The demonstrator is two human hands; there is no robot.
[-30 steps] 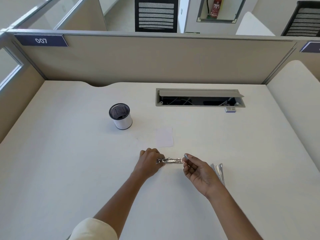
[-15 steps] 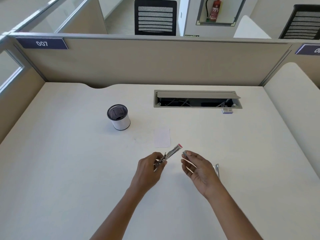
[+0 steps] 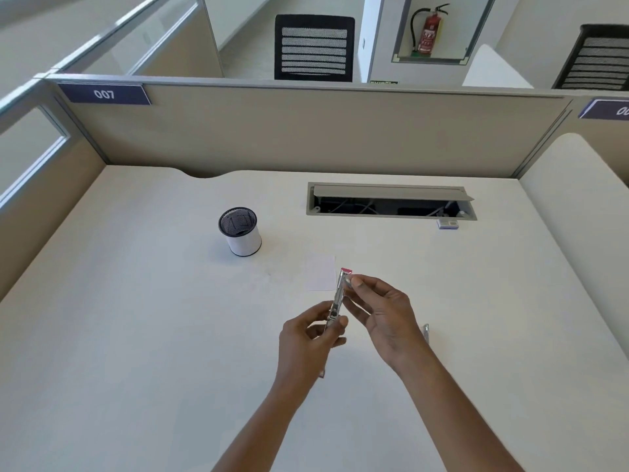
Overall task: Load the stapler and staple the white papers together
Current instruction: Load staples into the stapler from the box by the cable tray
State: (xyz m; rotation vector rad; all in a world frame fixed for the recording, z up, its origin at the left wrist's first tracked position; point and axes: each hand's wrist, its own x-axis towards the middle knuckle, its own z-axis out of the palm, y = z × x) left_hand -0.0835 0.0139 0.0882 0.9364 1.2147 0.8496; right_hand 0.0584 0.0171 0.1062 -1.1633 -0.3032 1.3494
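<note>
Stapler (image 3: 338, 299), silvery with a pink tip, held above the desk (image 3: 143, 335), just near of the white papers (image 3: 320, 273). Left hand (image 3: 306, 338) clamps its lower end; right hand (image 3: 381, 315) pinches a small item beside the tip, too small to identify. Mesh pen cup (image 3: 240, 231) stands left of the papers.

Both forearms bare, no sleeves, rings or watch visible
</note>
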